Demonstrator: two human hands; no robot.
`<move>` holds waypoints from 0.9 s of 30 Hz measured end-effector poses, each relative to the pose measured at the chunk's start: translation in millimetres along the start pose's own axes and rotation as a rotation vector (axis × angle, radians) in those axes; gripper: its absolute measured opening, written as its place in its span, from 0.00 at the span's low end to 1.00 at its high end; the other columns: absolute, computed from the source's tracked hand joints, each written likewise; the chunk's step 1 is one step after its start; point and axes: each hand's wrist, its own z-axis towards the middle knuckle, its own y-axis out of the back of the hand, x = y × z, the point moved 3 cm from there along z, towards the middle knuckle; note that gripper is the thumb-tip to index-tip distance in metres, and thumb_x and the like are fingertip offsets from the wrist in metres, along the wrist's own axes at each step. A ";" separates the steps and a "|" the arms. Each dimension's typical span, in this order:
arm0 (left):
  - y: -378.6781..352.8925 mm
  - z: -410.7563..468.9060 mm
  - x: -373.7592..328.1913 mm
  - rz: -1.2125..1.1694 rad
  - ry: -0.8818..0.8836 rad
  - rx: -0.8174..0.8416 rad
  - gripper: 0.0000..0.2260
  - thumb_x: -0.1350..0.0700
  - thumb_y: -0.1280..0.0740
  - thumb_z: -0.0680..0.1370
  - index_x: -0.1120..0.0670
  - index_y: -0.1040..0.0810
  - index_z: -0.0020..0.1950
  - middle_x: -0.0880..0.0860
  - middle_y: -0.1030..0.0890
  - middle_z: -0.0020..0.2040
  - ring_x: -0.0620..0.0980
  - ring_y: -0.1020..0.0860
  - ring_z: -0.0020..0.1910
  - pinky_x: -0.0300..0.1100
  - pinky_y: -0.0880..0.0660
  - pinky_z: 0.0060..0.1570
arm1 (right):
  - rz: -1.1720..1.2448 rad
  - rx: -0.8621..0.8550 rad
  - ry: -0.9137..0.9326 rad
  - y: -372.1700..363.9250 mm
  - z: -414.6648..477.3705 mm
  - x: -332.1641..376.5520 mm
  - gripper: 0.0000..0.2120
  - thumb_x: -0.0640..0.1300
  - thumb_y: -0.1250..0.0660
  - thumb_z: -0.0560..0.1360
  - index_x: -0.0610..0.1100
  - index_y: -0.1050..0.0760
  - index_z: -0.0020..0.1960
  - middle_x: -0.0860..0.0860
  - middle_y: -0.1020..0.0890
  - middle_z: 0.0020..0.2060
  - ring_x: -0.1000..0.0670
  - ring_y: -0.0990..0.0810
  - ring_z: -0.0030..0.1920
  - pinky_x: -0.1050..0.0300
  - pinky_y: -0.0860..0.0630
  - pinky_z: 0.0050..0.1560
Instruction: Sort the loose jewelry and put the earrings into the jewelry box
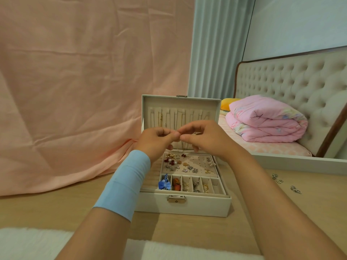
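Two forearms: reach up from the bottom edge; the left one wears a light blue wristband (124, 184).
Surface: pale wood (56, 209), with a white fluffy strip (28, 243) along the lower edge of the frame.
Jewelry box: white (187, 205), centre of the frame, its lid (180, 102) upright with thin chains hanging inside.
Box contents: stud earrings (174, 163) sit on the pink panel; the front row of compartments holds a blue bow (164, 184) at left and gold hoops (205, 187) towards the right.
Hands: left hand (155, 139) and right hand (204, 137) are raised over the box, fingertips meeting, both pinching one small piece (179, 135), too tiny to name.
Loose jewelry: silver pieces (287, 184) lie on the surface at right, well apart from the box.
Backdrop: pink cloth (75, 81) fills the left; a folded pink quilt (266, 121) lies on the bed before a tufted headboard (291, 81), right of the frame.
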 end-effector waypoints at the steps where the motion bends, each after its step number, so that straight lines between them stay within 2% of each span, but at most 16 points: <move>1: -0.4 -0.4 -1.3 -0.028 0.012 -0.008 0.04 0.49 0.29 0.76 0.47 0.16 0.46 0.41 0.15 0.39 0.37 0.20 0.33 0.36 0.28 0.37 | 0.029 0.008 0.014 -0.3 -0.4 3.9 0.06 0.45 0.24 0.74 0.52 0.15 0.51 0.55 0.13 0.42 0.57 0.22 0.27 0.61 0.19 0.36; 5: -2.3 -2.2 -3.5 -0.119 0.060 -0.001 0.05 0.47 0.29 0.77 0.47 0.16 0.47 0.41 0.15 0.40 0.41 0.20 0.35 0.37 0.27 0.35 | 0.077 -0.077 0.040 1.0 0.2 7.2 0.06 0.43 0.22 0.73 0.50 0.13 0.49 0.55 0.13 0.38 0.59 0.24 0.26 0.65 0.23 0.32; 12: -5.3 -2.1 -2.0 -0.062 0.023 0.021 0.05 0.48 0.31 0.78 0.46 0.16 0.48 0.42 0.15 0.43 0.37 0.21 0.34 0.37 0.27 0.38 | 0.193 -0.118 -0.032 3.7 0.5 -6.6 0.07 0.40 0.23 0.73 0.51 0.12 0.48 0.53 0.15 0.30 0.57 0.26 0.23 0.67 0.29 0.27; 15: -7.7 -0.3 2.8 0.159 -0.061 0.009 0.05 0.48 0.32 0.78 0.45 0.17 0.47 0.41 0.16 0.44 0.36 0.21 0.41 0.39 0.25 0.46 | -0.012 -0.103 -0.095 7.3 -0.4 -18.2 0.08 0.41 0.21 0.71 0.54 0.13 0.44 0.58 0.15 0.32 0.61 0.20 0.29 0.67 0.25 0.35; 17: -10.8 -0.6 7.1 0.378 -0.085 0.031 0.05 0.48 0.33 0.79 0.42 0.18 0.50 0.39 0.18 0.51 0.38 0.23 0.50 0.42 0.26 0.55 | -0.241 -0.061 -0.167 7.5 -2.2 -29.3 0.08 0.42 0.19 0.69 0.55 0.14 0.39 0.60 0.15 0.35 0.62 0.17 0.39 0.61 0.21 0.46; 19: -14.6 -0.6 11.2 0.552 -0.099 0.079 0.08 0.50 0.35 0.79 0.40 0.18 0.54 0.42 0.21 0.60 0.43 0.26 0.59 0.44 0.30 0.61 | -0.372 -0.016 -0.220 3.8 -4.7 -36.6 0.06 0.43 0.19 0.67 0.53 0.14 0.37 0.60 0.14 0.37 0.60 0.17 0.42 0.54 0.19 0.51; 22: -20.2 -0.4 14.5 0.753 -0.122 0.169 0.15 0.51 0.36 0.78 0.38 0.22 0.63 0.45 0.26 0.67 0.49 0.36 0.70 0.50 0.39 0.70 | -0.475 0.005 -0.209 -1.9 -5.4 -37.7 0.06 0.46 0.19 0.68 0.54 0.15 0.36 0.60 0.15 0.36 0.59 0.18 0.42 0.51 0.18 0.50; 24: -23.3 -0.1 16.5 0.820 -0.141 0.219 0.18 0.50 0.36 0.78 0.38 0.25 0.67 0.46 0.27 0.68 0.49 0.39 0.71 0.51 0.40 0.70 | -0.528 0.000 -0.178 -4.2 -5.0 -36.5 0.06 0.48 0.20 0.69 0.55 0.16 0.36 0.61 0.16 0.36 0.59 0.19 0.41 0.54 0.19 0.46; 27: -24.2 0.6 20.3 0.833 -0.131 0.261 0.18 0.49 0.38 0.78 0.38 0.25 0.68 0.45 0.28 0.69 0.49 0.38 0.70 0.51 0.41 0.70 | -0.608 -0.021 -0.120 -9.0 -4.4 -33.6 0.05 0.50 0.23 0.70 0.56 0.17 0.37 0.61 0.17 0.36 0.60 0.20 0.39 0.59 0.25 0.39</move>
